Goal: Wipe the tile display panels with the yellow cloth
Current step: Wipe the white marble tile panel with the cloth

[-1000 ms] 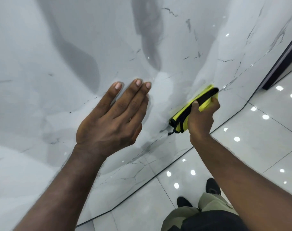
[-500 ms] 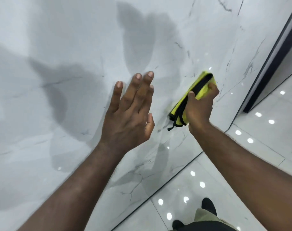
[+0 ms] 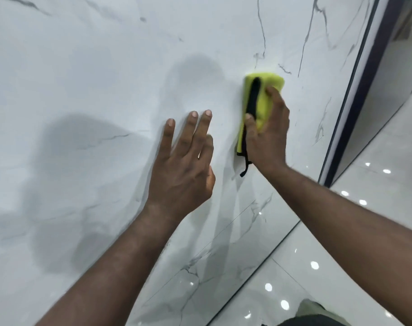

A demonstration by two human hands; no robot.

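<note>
Grips the yellow cloth (image 3: 263, 90) in the right hand (image 3: 268, 135), fingers curled round it, pressed on the marble tile panel (image 3: 106, 67). Holds the left hand (image 3: 184, 165) flat at the panel, fingers straight.

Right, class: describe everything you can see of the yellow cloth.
The yellow cloth is a soft-looking, bright yellow-green fabric folded into a pad, with black edging and a short black strand dangling below. It stands roughly upright, pressed against the white marbled tile panel. The right hand grips it, thumb on the black strip.
</note>
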